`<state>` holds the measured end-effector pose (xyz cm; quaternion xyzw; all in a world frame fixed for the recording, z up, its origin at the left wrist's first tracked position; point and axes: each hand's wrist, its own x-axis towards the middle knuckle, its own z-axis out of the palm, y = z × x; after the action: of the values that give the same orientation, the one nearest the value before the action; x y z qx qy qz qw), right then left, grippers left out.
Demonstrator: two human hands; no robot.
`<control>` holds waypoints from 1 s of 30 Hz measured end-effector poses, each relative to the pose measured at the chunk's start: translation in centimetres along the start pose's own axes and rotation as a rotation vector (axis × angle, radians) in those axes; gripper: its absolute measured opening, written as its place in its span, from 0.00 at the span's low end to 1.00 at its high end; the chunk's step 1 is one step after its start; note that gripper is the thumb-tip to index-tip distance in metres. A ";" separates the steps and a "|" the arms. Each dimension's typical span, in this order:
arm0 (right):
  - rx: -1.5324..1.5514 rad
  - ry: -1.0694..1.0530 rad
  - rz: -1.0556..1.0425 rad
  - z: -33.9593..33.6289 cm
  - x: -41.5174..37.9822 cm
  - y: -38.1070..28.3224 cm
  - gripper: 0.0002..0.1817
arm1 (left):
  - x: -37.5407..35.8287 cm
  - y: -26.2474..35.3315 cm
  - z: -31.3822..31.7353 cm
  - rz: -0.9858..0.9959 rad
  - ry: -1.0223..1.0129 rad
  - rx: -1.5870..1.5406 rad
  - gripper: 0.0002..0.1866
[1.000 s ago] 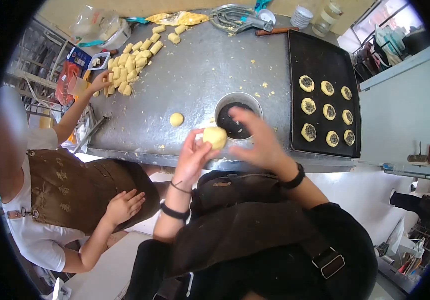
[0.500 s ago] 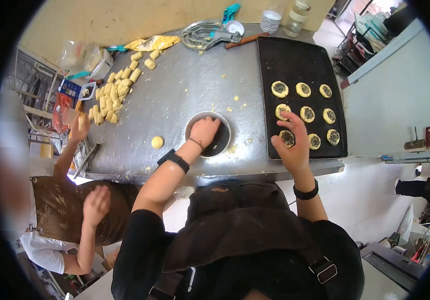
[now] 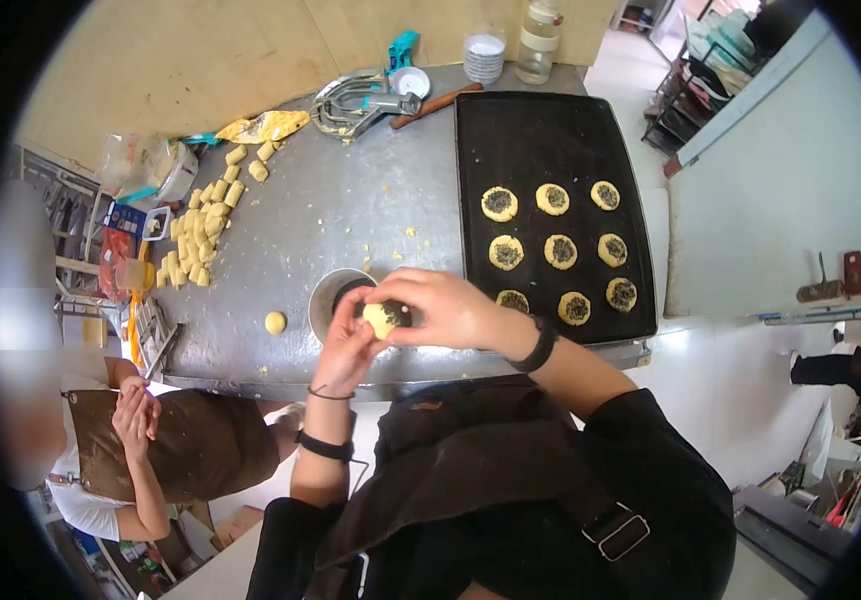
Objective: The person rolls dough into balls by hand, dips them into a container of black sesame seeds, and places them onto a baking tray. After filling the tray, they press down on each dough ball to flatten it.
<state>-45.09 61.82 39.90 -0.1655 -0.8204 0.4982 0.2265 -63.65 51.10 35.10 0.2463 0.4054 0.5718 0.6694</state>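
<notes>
My left hand (image 3: 348, 345) and right hand (image 3: 438, 308) close around a seed-topped dough piece (image 3: 386, 317), fingers masking its edges. Beneath them, the round tin (image 3: 320, 301) is partly covered. On the black baking tray (image 3: 526, 130), my right wrist partly hides one cookie (image 3: 513, 300).

You are facing nine round yellow dough discs with dark-speckled centres (image 3: 561, 252), one black rectangular tray (image 3: 521, 125), one plain yellow dough ball (image 3: 276, 322) and one round metal pot (image 3: 318, 306).

Bowl (image 3: 322, 305) partly hidden behind hands; bottom-left cookie (image 3: 514, 299) partly covered; co-worker's face blurred.
</notes>
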 end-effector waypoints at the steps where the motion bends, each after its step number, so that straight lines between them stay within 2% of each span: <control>1: -0.022 0.013 -0.047 -0.9 0.2 0.5 0.24 | 0.1 -0.6 0.7 -0.017 0.004 -0.049 0.31; 4: 0.054 -0.114 -0.040 -3.0 0.9 3.4 0.23 | 1.5 -2.5 2.7 0.024 0.059 -0.060 0.26; 6: 0.045 -0.170 -0.062 -4.5 1.4 4.1 0.25 | 2.6 -3.3 4.1 0.050 0.103 -0.066 0.29; 8: 0.044 -0.224 -0.052 -6.2 1.9 4.2 0.26 | 3.8 -3.5 4.9 0.078 0.128 -0.137 0.28; 10: 0.088 -0.234 -0.048 -7.1 2.5 5.2 0.28 | 5.0 -3.5 5.4 0.050 0.112 -0.200 0.27; 12: 0.081 -0.219 -0.037 -7.5 2.9 6.5 0.28 | 6.0 -3.4 5.7 -0.033 0.122 -0.130 0.25; 13: 0.126 -0.243 0.052 -8.4 3.2 6.4 0.26 | 6.4 -3.3 5.9 -0.078 0.128 -0.096 0.25; 14: 0.149 -0.243 0.088 -9.0 3.7 7.5 0.26 | 7.1 -3.2 6.6 -0.111 0.220 -0.053 0.23; 16: 0.033 -0.123 0.080 -10.8 4.5 11.5 0.25 | 7.1 -3.5 6.5 -0.158 0.188 -0.107 0.20; 18: -0.150 0.104 0.108 -13.4 5.5 16.9 0.24 | 5.9 -4.2 5.8 -0.193 0.176 -0.074 0.20; 20: -0.469 0.358 0.235 -15.9 6.1 20.1 0.23 | 4.0 -5.0 5.1 -0.212 0.202 -0.032 0.20; 22: -0.624 0.415 0.342 -17.5 6.6 24.7 0.23 | 2.2 -5.7 4.4 -0.221 0.263 0.017 0.18; 24: -0.686 0.356 0.393 -18.0 7.0 28.9 0.25 | 1.1 -5.9 4.2 -0.254 0.336 0.048 0.18; 28: -0.725 0.156 0.526 -18.5 7.9 29.5 0.32 | -0.5 -6.1 3.7 -0.285 0.425 0.026 0.16; 29: -0.796 0.070 0.616 -18.9 8.4 28.4 0.41 | -0.7 -6.0 3.7 -0.291 0.442 0.018 0.16; 30: -0.784 0.122 0.585 -18.7 8.8 28.8 0.43 | -0.9 -6.1 3.5 -0.287 0.458 0.010 0.16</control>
<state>-41.12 93.04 23.50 -0.4906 -0.8505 0.1841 0.0455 -57.29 49.34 32.46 0.0539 0.5796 0.5100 0.6333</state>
